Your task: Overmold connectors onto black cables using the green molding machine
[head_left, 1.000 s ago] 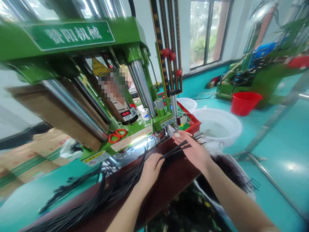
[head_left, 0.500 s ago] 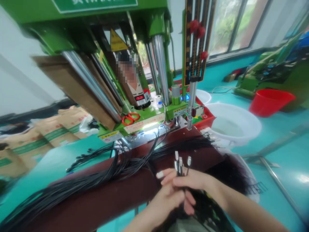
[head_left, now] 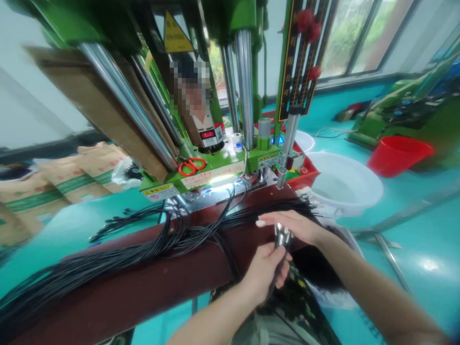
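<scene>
My left hand (head_left: 264, 268) is closed round a bundle of black cables (head_left: 281, 239), with its silvery plug ends pointing up out of the fist. Flat and stretched out, my right hand (head_left: 298, 225) lies over the tips of these plugs, touching or almost touching them; a white cover shows on one fingertip. Long black cables (head_left: 136, 263) run across the brown table (head_left: 151, 299) behind my hands, and more plug ends lie at the right.
A green press machine (head_left: 230, 167) stands beyond the table, with orange-handled scissors (head_left: 192, 166) on its ledge. To the right are a white basin (head_left: 362, 187) and a red bucket (head_left: 398, 155). Paper sacks (head_left: 68, 177) stand at the left. Another person is partly visible behind the machine.
My right hand has come off my left hand and risen over the plug tips, its fingers straightened. The spread plugs are now gathered close together in my left hand. The view has shifted slightly.
</scene>
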A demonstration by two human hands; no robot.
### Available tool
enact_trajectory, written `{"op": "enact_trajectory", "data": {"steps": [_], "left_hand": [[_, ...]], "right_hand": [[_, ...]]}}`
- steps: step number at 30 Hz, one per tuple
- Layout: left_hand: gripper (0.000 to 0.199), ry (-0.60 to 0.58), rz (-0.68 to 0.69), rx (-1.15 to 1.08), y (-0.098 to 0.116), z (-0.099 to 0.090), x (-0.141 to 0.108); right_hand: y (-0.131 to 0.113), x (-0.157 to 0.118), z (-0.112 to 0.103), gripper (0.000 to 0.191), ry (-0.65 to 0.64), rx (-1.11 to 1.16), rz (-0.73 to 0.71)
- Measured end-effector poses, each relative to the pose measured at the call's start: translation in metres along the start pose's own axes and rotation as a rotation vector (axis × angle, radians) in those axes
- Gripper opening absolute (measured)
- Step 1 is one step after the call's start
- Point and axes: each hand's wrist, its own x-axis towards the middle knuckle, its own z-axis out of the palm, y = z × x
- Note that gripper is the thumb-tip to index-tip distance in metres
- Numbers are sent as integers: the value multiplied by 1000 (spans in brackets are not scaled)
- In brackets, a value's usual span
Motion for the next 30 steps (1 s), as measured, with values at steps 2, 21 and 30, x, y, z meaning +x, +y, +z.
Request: {"op": "enact_trajectory", "data": {"steps": [2, 21, 30], "left_hand": [[40, 0, 20, -43, 1, 2, 4], [36, -60, -71, -136, 14, -4, 22], [37, -85, -30, -54, 15, -3, 12]], "right_hand": [[1, -1, -2, 36, -3, -89, 11], [25, -6, -14, 38, 249, -505, -81], [17, -24, -5, 24, 429, -618, -38]]}}
